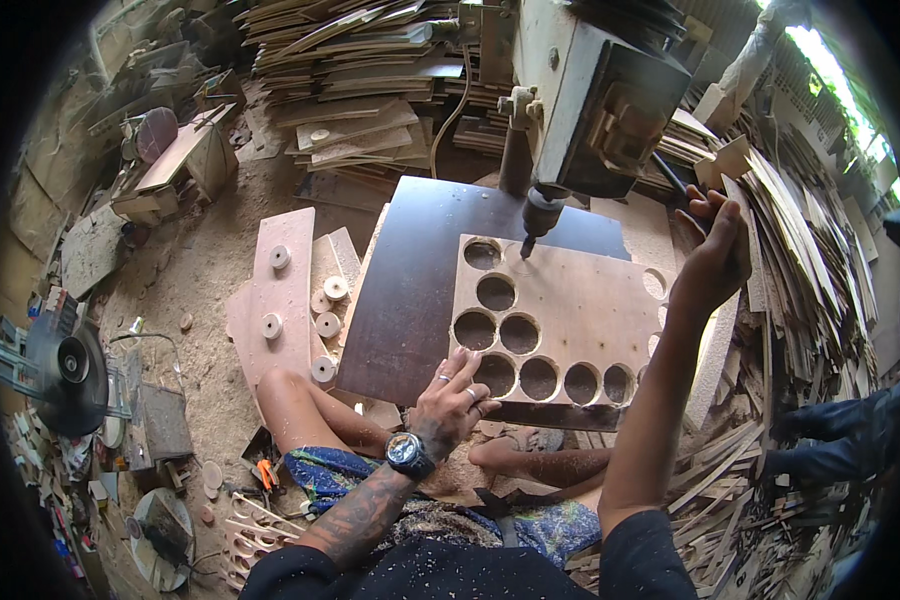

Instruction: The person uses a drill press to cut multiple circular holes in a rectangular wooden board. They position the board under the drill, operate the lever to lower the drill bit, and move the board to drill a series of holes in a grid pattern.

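Observation:
A thin wooden board (595, 310) with several round holes cut along its left and near sides lies on a dark, smooth table panel (400, 290). My left hand (453, 398), with rings and a wristwatch (408, 454), holds the board's near left corner beside a cut hole. Over the board's far left part hangs the drill press (580, 120), its bit (528, 246) pointing down close to the surface beside the far hole. Raised at the right, my right hand (715, 238) has its fingers curled at the end of the press's dark lever (668, 174).
Small wooden discs (272, 326) rest on planks left of the table. Stacked thin boards (360, 80) stand behind, and more offcuts (810, 240) lean at the right. A black fan (70, 360) is at the far left. Sawdust covers the floor (195, 350). Another person's trousered legs (835, 445) show at right.

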A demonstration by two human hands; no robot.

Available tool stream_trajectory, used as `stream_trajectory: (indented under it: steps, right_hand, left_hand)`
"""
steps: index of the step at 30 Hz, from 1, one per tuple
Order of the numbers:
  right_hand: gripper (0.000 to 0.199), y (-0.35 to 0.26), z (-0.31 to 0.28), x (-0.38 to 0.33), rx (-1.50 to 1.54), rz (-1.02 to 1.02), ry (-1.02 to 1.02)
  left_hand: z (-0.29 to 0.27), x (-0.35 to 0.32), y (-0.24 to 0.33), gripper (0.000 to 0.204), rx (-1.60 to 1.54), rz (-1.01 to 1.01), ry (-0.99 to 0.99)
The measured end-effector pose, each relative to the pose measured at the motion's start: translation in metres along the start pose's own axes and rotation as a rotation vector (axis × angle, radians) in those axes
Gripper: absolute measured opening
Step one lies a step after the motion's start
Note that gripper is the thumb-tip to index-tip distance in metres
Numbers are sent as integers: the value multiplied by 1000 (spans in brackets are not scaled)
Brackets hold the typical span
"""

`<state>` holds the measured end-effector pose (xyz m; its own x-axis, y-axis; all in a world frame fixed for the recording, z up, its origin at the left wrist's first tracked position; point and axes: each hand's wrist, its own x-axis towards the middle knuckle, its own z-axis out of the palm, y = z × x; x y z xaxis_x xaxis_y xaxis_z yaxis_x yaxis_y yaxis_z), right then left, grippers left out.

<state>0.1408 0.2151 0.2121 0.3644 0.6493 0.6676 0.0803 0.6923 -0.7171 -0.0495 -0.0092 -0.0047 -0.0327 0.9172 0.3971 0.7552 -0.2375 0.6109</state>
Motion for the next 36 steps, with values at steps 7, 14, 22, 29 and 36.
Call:
stream_trajectory:
  steps: [7,14,22,29,36]
  right_hand:
    - [39,6,-2,-10,-18,-1,8]
    - [38,16,-4,-16,0,-7,16]
    - [39,23,-4,-29,27,-4,33]
    - [38,0,5,0,-59,-48,45]
    - [37,-22,38,127,-335,-49,-237]
  left_hand:
    - [1,0,0,29,7,11,16]
    - [1,-1,1,28,-14,-6,-1]
    - [-1,-2,1,28,4,3,2]
    - [-2,0,1,28,7,-8,-23]
    - [-13,20,-6,84,287,38,-78]
